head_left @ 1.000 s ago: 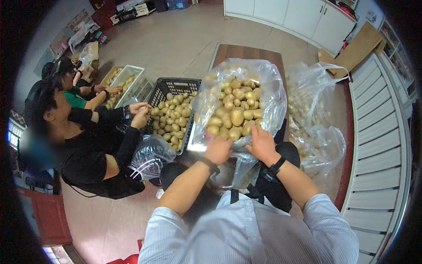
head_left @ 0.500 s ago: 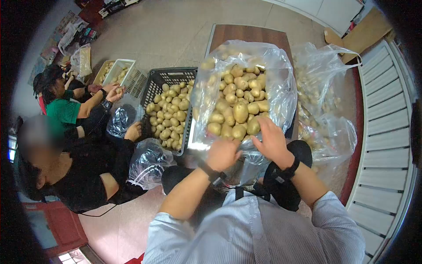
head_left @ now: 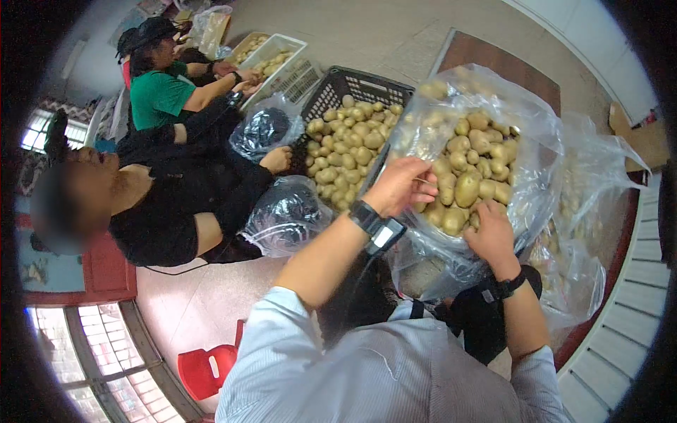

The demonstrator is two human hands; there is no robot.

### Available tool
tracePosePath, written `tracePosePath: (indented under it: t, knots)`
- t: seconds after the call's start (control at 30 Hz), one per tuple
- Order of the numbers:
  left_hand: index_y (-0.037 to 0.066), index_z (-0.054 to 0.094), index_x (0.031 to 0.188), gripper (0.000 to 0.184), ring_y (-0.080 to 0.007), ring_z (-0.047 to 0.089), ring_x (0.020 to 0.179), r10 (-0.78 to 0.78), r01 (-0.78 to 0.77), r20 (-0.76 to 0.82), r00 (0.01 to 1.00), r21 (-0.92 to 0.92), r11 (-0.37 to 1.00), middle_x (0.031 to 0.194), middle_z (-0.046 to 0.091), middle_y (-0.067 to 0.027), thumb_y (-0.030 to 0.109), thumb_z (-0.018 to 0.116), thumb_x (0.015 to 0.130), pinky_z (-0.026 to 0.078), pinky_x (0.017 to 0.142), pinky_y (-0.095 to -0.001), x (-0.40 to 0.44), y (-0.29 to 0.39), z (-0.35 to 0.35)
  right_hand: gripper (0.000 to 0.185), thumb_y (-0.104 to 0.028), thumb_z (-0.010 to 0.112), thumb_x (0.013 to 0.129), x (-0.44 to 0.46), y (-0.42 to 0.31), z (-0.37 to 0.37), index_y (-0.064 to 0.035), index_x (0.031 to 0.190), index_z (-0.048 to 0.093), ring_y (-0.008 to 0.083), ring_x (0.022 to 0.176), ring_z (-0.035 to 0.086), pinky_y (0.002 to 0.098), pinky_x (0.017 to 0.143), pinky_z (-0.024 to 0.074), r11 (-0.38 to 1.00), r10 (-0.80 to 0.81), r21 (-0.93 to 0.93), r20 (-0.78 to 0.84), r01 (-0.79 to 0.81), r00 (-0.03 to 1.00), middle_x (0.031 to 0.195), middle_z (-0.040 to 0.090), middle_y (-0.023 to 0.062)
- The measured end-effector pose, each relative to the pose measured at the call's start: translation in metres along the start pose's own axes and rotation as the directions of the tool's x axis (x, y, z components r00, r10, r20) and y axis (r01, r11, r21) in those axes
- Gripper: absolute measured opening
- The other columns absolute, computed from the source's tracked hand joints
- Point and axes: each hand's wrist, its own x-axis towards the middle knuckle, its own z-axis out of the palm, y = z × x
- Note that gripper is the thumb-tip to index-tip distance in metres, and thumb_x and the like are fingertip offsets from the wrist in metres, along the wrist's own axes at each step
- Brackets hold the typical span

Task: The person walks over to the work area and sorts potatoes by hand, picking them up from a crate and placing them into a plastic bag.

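Potatoes (head_left: 466,189) fill a clear plastic bag (head_left: 534,169) that lies spread with its mouth folded back in front of me. My left hand (head_left: 403,186) hovers over the bag's left rim, palm turned toward the potatoes, its fingers loosely bent and apart with nothing visible in them. At the near edge of the pile, my right hand (head_left: 491,231) has thumb and fingers curled around a potato, which is partly hidden by the hand. Both wrists wear dark bands, and a small device (head_left: 386,235) is strapped by the left one.
A black crate (head_left: 367,86) of potatoes stands left of the bag. Beyond it is a white basket (head_left: 285,70) with more. Co-workers (head_left: 176,190) sit at the left beside dark plastic-lined bundles (head_left: 288,211). Filled clear bags (head_left: 575,233) stand at right; a red stool (head_left: 208,370) is behind left.
The view has swung left, so the bag sits farther right. My left hand has lifted from the near edge to the left rim; my right hand has curled onto the near potatoes.
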Motion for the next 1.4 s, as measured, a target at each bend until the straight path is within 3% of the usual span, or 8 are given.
tracePosePath:
  t: [0.27, 0.33, 0.37, 0.43, 0.57, 0.8, 1.0, 1.4]
  knots:
    - [0.006, 0.055, 0.105, 0.023, -0.0194, 0.064, 0.074, -0.032, 0.032, 0.000, 1.000, 0.058, 0.998, 0.091, 0.059, -0.0049, 0.026, 0.057, 0.093, 0.055, 0.066, -0.0341, -0.003, -0.008, -0.017, 0.029, -0.016, 0.053, 0.079, 0.007, 0.031, -0.004, -0.0058, 0.105, 0.060, 0.0306, 0.093, 0.059, 0.0404, 0.079, 0.0476, 0.824, 0.206, 0.561, -0.180, -0.072, 0.962, 0.106, 0.062, 0.0159]
    - [0.006, 0.055, 0.108, 0.027, -0.0195, 0.064, 0.073, 0.012, -0.013, 0.025, 1.000, 0.059, 0.998, 0.091, 0.059, -0.0055, 0.028, 0.058, 0.093, 0.055, 0.063, -0.0321, -0.001, -0.011, -0.018, 0.030, -0.018, 0.051, 0.082, 0.008, 0.020, -0.014, -0.0085, 0.109, 0.059, 0.0250, 0.084, 0.058, 0.0363, 0.068, 0.0477, 0.204, 0.383, 0.946, 0.161, -0.253, 0.910, 0.104, 0.062, 0.0122]
    - [0.007, 0.055, 0.109, 0.028, -0.0195, 0.064, 0.073, -0.002, 0.000, 0.021, 1.000, 0.079, 0.997, 0.093, 0.058, -0.0055, 0.029, 0.058, 0.093, 0.054, 0.063, -0.0319, 0.000, -0.012, -0.019, 0.030, -0.018, 0.051, 0.082, 0.008, 0.018, -0.018, -0.0085, 0.109, 0.059, 0.0250, 0.084, 0.058, 0.0363, 0.068, 0.0477, 0.211, 0.405, 0.945, 0.147, -0.248, 0.902, 0.104, 0.062, 0.0122]
    - [0.008, 0.055, 0.110, 0.028, -0.0195, 0.064, 0.074, -0.018, 0.015, 0.024, 1.000, 0.101, 0.995, 0.095, 0.058, -0.0056, 0.030, 0.058, 0.093, 0.054, 0.062, -0.0318, -0.003, -0.014, -0.014, 0.034, -0.023, 0.051, 0.085, 0.007, 0.012, -0.021, -0.0099, 0.116, 0.055, 0.0213, 0.078, 0.056, 0.0312, 0.062, 0.0456, -0.366, 0.157, 0.907, 0.279, -0.207, 0.947, 0.102, 0.061, 0.0092]
    - [0.009, 0.051, 0.117, 0.036, -0.0186, 0.064, 0.074, -0.052, 0.041, 0.060, 0.997, 0.173, 0.984, 0.102, 0.057, -0.0076, 0.034, 0.058, 0.093, 0.053, 0.061, -0.0301, -0.008, -0.017, 0.000, 0.039, -0.021, 0.056, 0.085, 0.008, -0.007, -0.020, -0.0077, 0.122, 0.051, 0.0232, 0.077, 0.057, 0.0337, 0.066, 0.0493, -0.618, -0.022, 0.727, 0.365, -0.299, 0.931, 0.108, 0.059, 0.0107]
    - [0.008, 0.042, 0.134, 0.053, -0.0156, 0.064, 0.078, -0.113, 0.037, 0.247, 0.962, 0.292, 0.956, 0.106, 0.060, -0.0073, 0.037, 0.059, 0.092, 0.053, 0.061, -0.0284, -0.012, -0.028, 0.010, 0.035, -0.023, 0.055, 0.093, 0.012, -0.036, -0.011, -0.0034, 0.121, 0.050, 0.0216, 0.074, 0.063, 0.0302, 0.066, 0.0520, -0.449, -0.086, 0.822, 0.351, -0.351, 0.932, 0.108, 0.061, 0.0125]
    - [0.010, 0.045, 0.129, 0.051, -0.0174, 0.061, 0.093, -0.192, 0.117, 0.300, 0.934, 0.252, 0.961, 0.115, 0.059, -0.0058, 0.023, 0.069, 0.087, 0.052, 0.069, -0.0304, -0.008, -0.031, 0.002, 0.041, -0.042, 0.052, 0.095, 0.013, -0.047, -0.010, -0.0028, 0.101, 0.062, 0.0114, 0.063, 0.059, 0.0244, 0.056, 0.0452, 0.176, 0.112, 0.907, 0.367, -0.382, 0.923, 0.074, 0.064, 0.0022]
    - [0.007, 0.056, 0.113, 0.032, -0.0143, 0.057, 0.072, 0.045, -0.045, -0.008, 0.999, 0.014, 0.999, 0.096, 0.062, -0.0035, 0.029, 0.063, 0.091, 0.048, 0.056, -0.0268, 0.005, -0.013, -0.038, 0.038, -0.022, 0.068, 0.084, 0.010, -0.009, 0.021, -0.0006, 0.113, 0.057, 0.0233, 0.075, 0.059, 0.0325, 0.071, 0.0484, 0.880, 0.155, 0.473, -0.358, 0.036, 0.921, 0.107, 0.058, 0.0161]
